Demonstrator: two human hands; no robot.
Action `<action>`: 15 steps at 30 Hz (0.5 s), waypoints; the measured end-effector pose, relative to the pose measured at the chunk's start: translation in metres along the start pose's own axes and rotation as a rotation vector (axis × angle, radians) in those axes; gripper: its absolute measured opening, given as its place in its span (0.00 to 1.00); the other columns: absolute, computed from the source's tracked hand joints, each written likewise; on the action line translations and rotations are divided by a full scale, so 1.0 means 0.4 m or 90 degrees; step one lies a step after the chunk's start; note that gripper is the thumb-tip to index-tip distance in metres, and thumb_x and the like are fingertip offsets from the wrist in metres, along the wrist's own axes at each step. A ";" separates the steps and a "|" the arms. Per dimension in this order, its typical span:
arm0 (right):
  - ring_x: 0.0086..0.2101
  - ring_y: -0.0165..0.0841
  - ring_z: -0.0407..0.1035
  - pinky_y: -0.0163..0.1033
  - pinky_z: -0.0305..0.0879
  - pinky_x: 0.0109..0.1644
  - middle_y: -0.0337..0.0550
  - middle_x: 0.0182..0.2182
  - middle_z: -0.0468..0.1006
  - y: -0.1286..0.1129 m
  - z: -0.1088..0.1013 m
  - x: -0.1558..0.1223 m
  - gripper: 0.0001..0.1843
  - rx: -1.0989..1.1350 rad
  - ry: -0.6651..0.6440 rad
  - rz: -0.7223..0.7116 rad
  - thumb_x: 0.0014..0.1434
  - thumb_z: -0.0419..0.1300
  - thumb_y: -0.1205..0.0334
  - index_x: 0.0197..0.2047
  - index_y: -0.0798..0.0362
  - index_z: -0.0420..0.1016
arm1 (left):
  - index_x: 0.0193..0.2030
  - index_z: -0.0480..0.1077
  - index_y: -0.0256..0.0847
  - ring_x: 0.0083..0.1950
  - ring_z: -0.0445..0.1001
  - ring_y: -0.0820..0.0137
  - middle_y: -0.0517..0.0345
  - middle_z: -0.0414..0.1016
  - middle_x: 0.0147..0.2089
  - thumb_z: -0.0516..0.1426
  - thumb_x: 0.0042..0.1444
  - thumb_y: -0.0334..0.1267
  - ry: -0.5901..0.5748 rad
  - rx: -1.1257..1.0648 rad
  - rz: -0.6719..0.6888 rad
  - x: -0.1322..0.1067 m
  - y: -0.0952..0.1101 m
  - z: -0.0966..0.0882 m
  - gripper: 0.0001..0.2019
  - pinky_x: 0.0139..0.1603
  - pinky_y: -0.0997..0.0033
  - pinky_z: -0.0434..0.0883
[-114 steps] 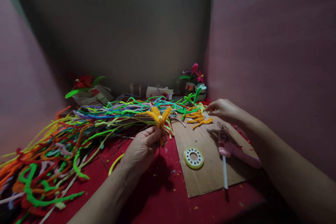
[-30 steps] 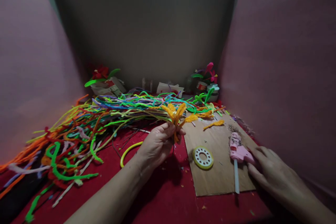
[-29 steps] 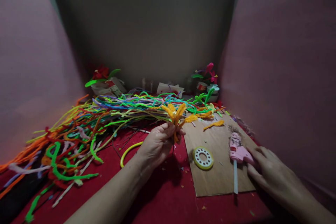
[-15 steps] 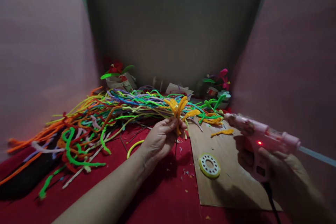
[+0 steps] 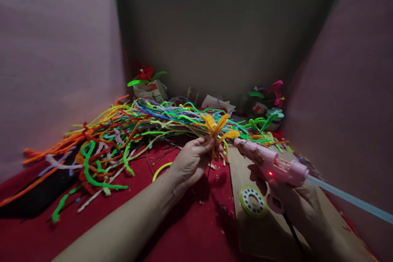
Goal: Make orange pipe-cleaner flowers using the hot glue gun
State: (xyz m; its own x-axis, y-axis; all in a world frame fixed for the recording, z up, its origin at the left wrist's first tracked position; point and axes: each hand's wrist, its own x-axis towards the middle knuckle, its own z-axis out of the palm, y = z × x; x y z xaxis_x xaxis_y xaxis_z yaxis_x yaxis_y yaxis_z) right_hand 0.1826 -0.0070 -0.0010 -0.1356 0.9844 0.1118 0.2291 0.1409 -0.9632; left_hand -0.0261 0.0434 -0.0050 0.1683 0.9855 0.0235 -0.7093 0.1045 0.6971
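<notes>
Pink glue gun (image 5: pixel 260 155), gripped by right fingers (image 5: pixel 258 179), now nearer orange flower (image 5: pixel 217 127) pinched in left fingers (image 5: pixel 203 144).

The flower (image 5: pixel 216 129) is orange, the glue gun (image 5: pixel 264 158) pink, its stick (image 5: pixel 350 198) pale blue, the tabletop (image 5: pixel 184 229) deep red

A single camera sits on the person's head, facing twelve o'clock and tipped down across the red work surface (image 5: pixel 184 217). It is near enough that the left hand (image 5: pixel 192 161), reaching in from seven o'clock, and the right hand (image 5: pixel 296 200), reaching in from five, both show large. The dark back wall (image 5: pixel 227 37) stands farther off at twelve, flanked by a left wall (image 5: pixel 55 61) at ten and a right wall (image 5: pixel 346 82) at two
</notes>
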 end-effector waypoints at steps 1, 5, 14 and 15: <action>0.18 0.29 0.58 0.36 0.56 0.17 0.45 0.27 0.74 -0.002 -0.001 0.001 0.15 -0.007 -0.010 -0.003 0.51 0.59 0.47 0.37 0.47 0.77 | 0.28 0.73 0.30 0.27 0.69 0.75 0.55 0.72 0.25 0.62 0.46 0.28 0.003 0.005 -0.002 0.000 -0.001 0.000 0.03 0.30 0.77 0.65; 0.17 0.32 0.58 0.36 0.54 0.16 0.42 0.20 0.71 -0.029 -0.002 0.003 0.15 -0.021 -0.058 -0.017 0.51 0.60 0.50 0.41 0.45 0.77 | 0.27 0.72 0.30 0.26 0.70 0.75 0.54 0.72 0.25 0.62 0.46 0.29 0.005 0.019 -0.008 -0.001 -0.006 0.000 0.03 0.30 0.77 0.64; 0.17 0.27 0.56 0.33 0.49 0.14 0.49 0.37 0.76 -0.046 0.017 0.006 0.35 -0.014 -0.071 -0.009 0.52 0.57 0.45 0.61 0.47 0.58 | 0.27 0.72 0.31 0.26 0.69 0.74 0.55 0.72 0.24 0.62 0.45 0.30 0.001 0.032 -0.009 -0.006 -0.006 0.004 0.04 0.28 0.77 0.63; 0.16 0.26 0.53 0.33 0.48 0.14 0.48 0.35 0.76 -0.045 0.017 0.007 0.37 -0.017 -0.077 -0.001 0.51 0.58 0.45 0.62 0.47 0.58 | 0.28 0.73 0.31 0.26 0.69 0.74 0.56 0.72 0.24 0.63 0.44 0.30 0.001 0.030 -0.009 -0.005 -0.006 0.005 0.04 0.28 0.77 0.63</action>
State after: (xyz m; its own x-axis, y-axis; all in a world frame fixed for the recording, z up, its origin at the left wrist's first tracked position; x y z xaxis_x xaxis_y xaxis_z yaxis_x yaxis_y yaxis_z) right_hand 0.1716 -0.0074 0.0152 -0.2501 0.9648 0.0812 0.2545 0.1465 -0.9559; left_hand -0.0233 0.0408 -0.0052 0.1763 0.9842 0.0126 -0.6736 0.1113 0.7306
